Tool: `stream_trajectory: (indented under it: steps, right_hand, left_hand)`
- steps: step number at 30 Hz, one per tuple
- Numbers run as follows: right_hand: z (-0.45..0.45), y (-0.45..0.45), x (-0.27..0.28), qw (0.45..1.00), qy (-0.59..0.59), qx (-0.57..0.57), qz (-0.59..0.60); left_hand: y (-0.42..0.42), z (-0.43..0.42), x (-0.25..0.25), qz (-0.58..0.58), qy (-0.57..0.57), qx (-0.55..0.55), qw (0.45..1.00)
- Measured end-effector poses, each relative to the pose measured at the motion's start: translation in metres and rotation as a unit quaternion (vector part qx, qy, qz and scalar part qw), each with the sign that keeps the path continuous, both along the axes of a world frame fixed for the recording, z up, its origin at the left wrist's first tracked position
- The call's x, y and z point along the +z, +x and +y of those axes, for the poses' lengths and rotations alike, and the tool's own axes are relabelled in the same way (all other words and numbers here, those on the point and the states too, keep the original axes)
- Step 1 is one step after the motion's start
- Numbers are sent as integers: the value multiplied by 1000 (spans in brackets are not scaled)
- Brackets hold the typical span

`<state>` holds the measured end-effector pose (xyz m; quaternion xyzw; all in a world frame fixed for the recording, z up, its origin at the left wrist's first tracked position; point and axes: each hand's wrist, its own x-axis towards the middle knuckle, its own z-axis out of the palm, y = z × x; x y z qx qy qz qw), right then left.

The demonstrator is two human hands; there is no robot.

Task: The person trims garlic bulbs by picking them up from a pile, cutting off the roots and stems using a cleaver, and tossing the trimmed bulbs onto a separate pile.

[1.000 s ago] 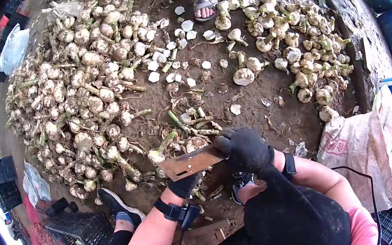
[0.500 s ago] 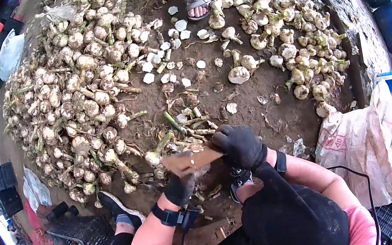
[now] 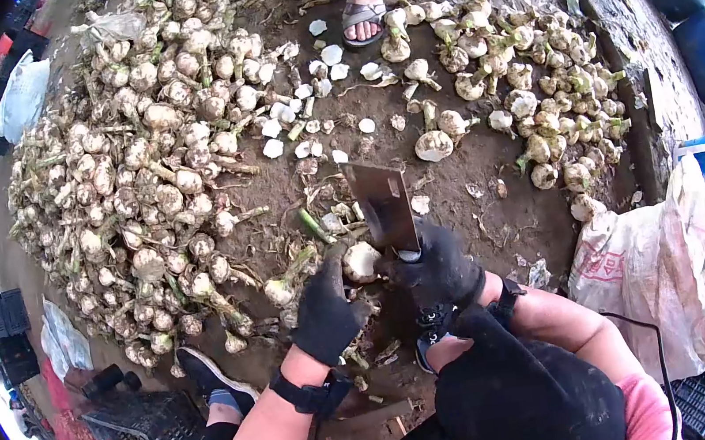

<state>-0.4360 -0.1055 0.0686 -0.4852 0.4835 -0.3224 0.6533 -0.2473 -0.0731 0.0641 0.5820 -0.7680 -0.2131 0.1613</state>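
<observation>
My gloved left hand (image 3: 327, 314) is closed on a pale, soil-marked bulb (image 3: 363, 262), whose white, flat face shows beside the fingertips. My right hand (image 3: 439, 269), also in a dark glove, is wrapped round the handle of a cleaver (image 3: 383, 205). The broad, brownish blade points away from me, just beyond the bulb and apart from it; the handle is mostly hidden in the glove. Close to the left fingers lies another bulb with a green stalk (image 3: 282, 290). Cut stalk pieces (image 3: 312, 225) lie on the soil ahead of both hands.
A large heap of stalked bulbs (image 3: 124, 179) covers the left side. A smaller pile (image 3: 565, 107) lies at right, with white slices (image 3: 274, 148) scattered between. Another person's sandalled foot (image 3: 363, 18) is at the top. A white sack (image 3: 653, 269) stands right, a black crate (image 3: 144, 430) lower left.
The cleaver has swung from pointing left across the left hand to pointing away from me. The bulb in my left hand now shows its white face.
</observation>
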Motion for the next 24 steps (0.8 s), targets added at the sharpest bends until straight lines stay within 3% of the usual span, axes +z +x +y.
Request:
stream_trajectory:
  steps: [1,2,4,6,7,10,11,12,14,15,16,18,19,20,21,22,24]
  right_hand:
    - [0,1,-11,993,-106,30,46]
    - [1,0,-19,972,-210,59,91]
    - [1,1,-12,973,-218,41,63]
    - [1,-3,-14,989,-83,15,118]
    - [-7,-8,-8,983,-113,35,141]
    - [-15,-5,12,960,-110,80,246]
    - [-16,-9,12,955,-210,106,181]
    - [-12,-17,-3,955,-210,104,181]
    - [-10,-38,-41,929,-190,210,236]
    - [-14,-43,-30,911,-171,236,293]
    - [-12,-44,-17,944,-98,178,259]
    - [-16,-39,-12,931,-78,155,323]
    - [-13,-32,-7,931,-75,156,322]
    - [-9,-19,0,973,-101,114,174]
    - [-6,-9,4,990,-124,70,19]
    - [-1,-5,3,989,-123,76,13]
    - [2,2,-1,993,-54,94,45]
  left_hand:
    - [-6,0,4,255,147,58,954]
    - [-9,0,5,488,280,110,820]
    - [-3,4,-9,463,282,129,830]
    - [5,4,-16,449,272,94,846]
    - [5,3,-10,349,193,69,915]
    - [6,3,-5,354,228,88,903]
    - [12,4,4,411,286,65,863]
    - [12,10,8,461,316,89,825]
    - [18,10,10,438,222,27,871]
    - [22,10,12,460,262,62,846]
    - [26,10,7,461,259,68,846]
    - [31,8,-10,434,210,97,871]
    - [32,6,-17,341,199,73,916]
    - [21,13,-31,330,139,84,930]
    - [9,11,-25,415,198,59,886]
    - [0,11,-17,493,252,37,832]
    - [-4,16,-8,418,311,-4,853]
